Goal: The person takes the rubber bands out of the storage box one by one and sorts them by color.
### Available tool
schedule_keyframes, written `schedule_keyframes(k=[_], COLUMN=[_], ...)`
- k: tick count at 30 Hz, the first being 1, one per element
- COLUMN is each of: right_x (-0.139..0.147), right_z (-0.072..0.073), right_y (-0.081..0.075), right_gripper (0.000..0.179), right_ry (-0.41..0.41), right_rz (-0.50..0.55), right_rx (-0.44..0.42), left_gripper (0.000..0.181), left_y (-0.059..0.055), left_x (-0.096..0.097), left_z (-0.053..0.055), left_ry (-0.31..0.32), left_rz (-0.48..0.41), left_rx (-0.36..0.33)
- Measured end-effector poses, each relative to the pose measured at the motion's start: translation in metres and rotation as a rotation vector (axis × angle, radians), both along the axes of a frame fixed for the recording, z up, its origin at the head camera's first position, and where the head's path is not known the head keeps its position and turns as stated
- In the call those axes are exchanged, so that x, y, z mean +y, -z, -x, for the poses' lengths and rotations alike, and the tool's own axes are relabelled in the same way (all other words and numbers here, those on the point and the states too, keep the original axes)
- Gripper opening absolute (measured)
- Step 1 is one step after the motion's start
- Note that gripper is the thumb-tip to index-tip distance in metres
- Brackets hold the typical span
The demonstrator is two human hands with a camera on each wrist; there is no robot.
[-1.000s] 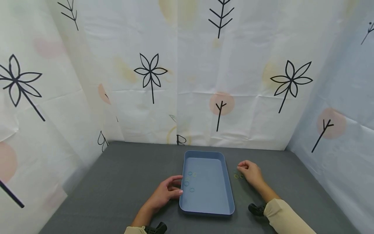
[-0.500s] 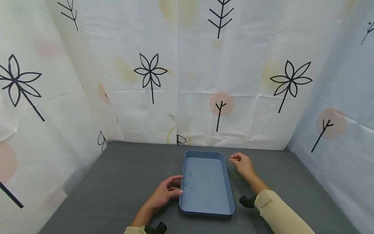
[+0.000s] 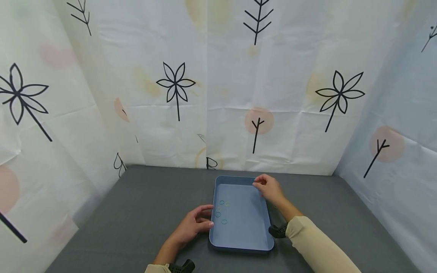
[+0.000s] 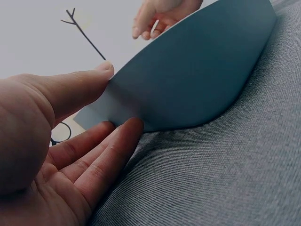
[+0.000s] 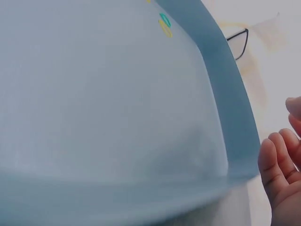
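A shallow blue tray [image 3: 242, 235] lies on the grey table, several small green and yellow rubber bands [image 3: 224, 222] inside it toward the left. My left hand [image 3: 191, 225] touches the tray's left wall from outside. In the left wrist view the thumb [image 4: 94, 80] is at the rim, and nearly straight fingers rest low against the wall. My right hand [image 3: 269, 188] is over the tray's far right corner, thumb and forefinger together. They seem to pinch a rubber band, too small to make out. In the right wrist view this hand [image 5: 284, 183] is partly cut off.
A grey cloth-covered table [image 3: 153, 197] extends around the tray. White patterned sheets [image 3: 225, 87] hang behind it and along both sides. The right forearm partly covers the table spot where loose bands lay.
My right hand has moved left and away from me, from beside the loose bands on the table to above the tray's far right corner. The left hand and tray stay put.
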State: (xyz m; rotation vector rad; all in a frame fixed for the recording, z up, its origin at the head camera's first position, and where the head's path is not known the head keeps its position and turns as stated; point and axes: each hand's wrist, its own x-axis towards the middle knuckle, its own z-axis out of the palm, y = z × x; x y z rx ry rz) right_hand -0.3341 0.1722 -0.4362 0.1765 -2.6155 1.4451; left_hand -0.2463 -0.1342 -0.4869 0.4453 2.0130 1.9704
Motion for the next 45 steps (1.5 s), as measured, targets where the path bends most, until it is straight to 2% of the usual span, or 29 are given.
schedule_keyframes(k=[10,18,22,33,45], right_x=[-0.025,-0.040,-0.047,-0.068,-0.080], right_z=[0.003,0.003,0.000,-0.002,-0.005], right_y=[0.005,0.014,0.018,0.030,0.038], right_gripper=[0.011,0.008,0.008,0.007,0.004], right_ry=[-0.085,-0.120,-0.150,-0.149,-0.179], right_rz=[0.002,-0.047,-0.041,-0.104,-0.135], right_rx=[-0.063,-0.071,-0.070,-0.030,-0.007], left_gripper=[0.058,0.058,0.058,0.057,0.058], left_y=[0.002,0.001,0.002,0.001,0.000], left_x=[0.000,0.000,0.001,0.000,0.000], left_z=[0.001,0.000,0.001,0.001,0.001], left_ry=[0.000,0.003,0.006,0.007,0.005], left_rz=[-0.008,-0.011,-0.012,-0.007,-0.002], left_rx=[0.004,0.001,-0.002,0.001,-0.011])
